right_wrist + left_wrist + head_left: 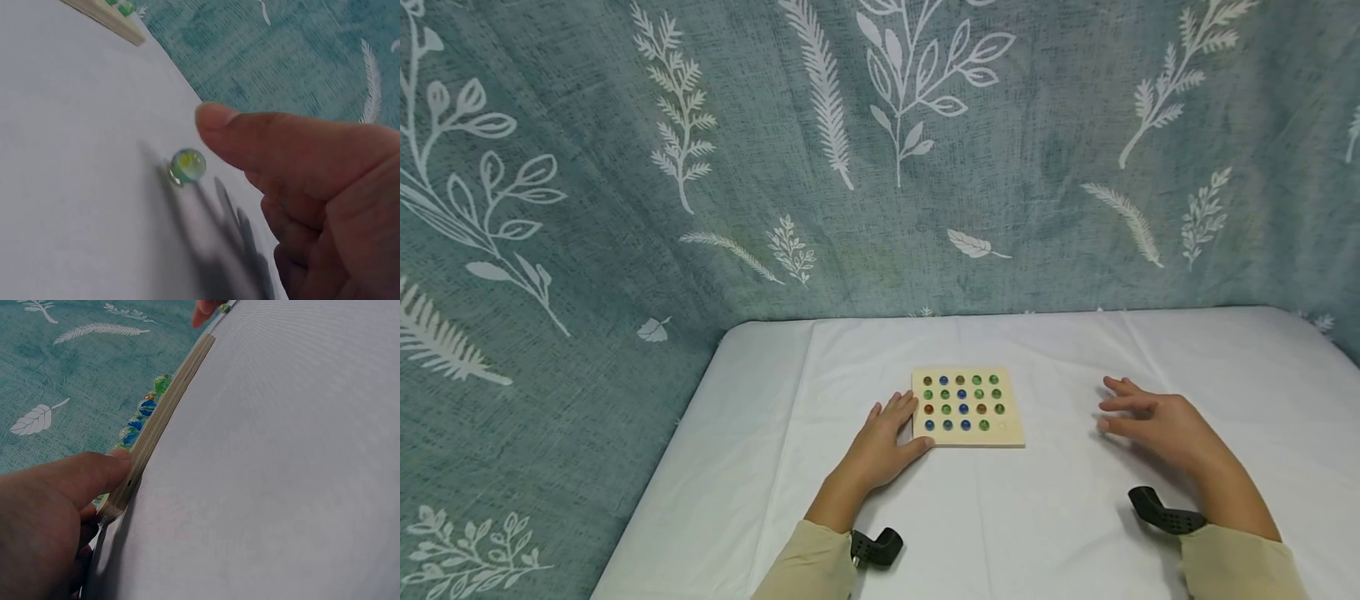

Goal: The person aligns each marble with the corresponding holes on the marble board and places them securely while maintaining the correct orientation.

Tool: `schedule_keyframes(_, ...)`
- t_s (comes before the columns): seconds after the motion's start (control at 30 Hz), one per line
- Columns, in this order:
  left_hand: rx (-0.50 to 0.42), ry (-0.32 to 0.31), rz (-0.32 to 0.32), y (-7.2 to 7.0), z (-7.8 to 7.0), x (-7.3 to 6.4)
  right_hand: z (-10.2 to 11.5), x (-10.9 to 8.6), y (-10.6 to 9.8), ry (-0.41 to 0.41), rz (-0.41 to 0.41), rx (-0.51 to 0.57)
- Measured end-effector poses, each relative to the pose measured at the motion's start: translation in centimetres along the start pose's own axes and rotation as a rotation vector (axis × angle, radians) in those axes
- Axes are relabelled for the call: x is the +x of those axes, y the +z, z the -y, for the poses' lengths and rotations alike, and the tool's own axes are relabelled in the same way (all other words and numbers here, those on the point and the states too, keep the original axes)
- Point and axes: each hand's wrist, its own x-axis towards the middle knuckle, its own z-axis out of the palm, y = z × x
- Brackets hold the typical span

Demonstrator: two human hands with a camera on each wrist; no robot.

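Observation:
My left hand (880,446) holds the near left corner of a square pale wooden board (1013,429). Its thumb (103,472) lies against the front edge while the fingers rest along the left side. Rows of blue, green and reddish glass marbles (964,409) sit in the board's hollows; the front right hollow shows bare wood. Off to the right, my right hand (1172,429) hovers over the table, fingers apart and holding nothing. Just past its thumb in the right wrist view, a clear green-yellow marble (188,165) lies on the white cloth. In the head view the fingers hide that marble.
A white cloth (1060,508) with faint creases covers the table under the board. Behind and to the left hangs a teal curtain (1037,167) with white leaf prints. Black wrist mounts (876,547) stick out beside both sleeves.

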Motion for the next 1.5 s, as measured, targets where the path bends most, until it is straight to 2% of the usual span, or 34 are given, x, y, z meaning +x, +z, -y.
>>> schedule_keyframes(0.5,-0.01,-0.003,0.009,-0.1,-0.1,-0.1,-1.1,-0.2,0.4,-0.01,0.027,-0.002)
schedule_keyframes(0.93,-0.02,0.007,0.003,-0.1,-0.1,0.1,-0.5,0.1,0.7,-0.028,0.009,-0.042)
schedule_keyframes(1.07,-0.02,0.004,0.004,-0.1,-0.1,0.1,0.3,0.3,1.1,-0.056,-0.011,-0.06)
schedule_keyframes(1.23,-0.017,0.005,-0.001,-0.1,0.0,0.1,2.4,0.7,2.1,-0.087,-0.026,-0.059)
schedule_keyframes(1.5,-0.018,-0.005,0.003,-0.1,-0.1,0.0,5.7,1.5,5.1,-0.13,0.018,-0.029)
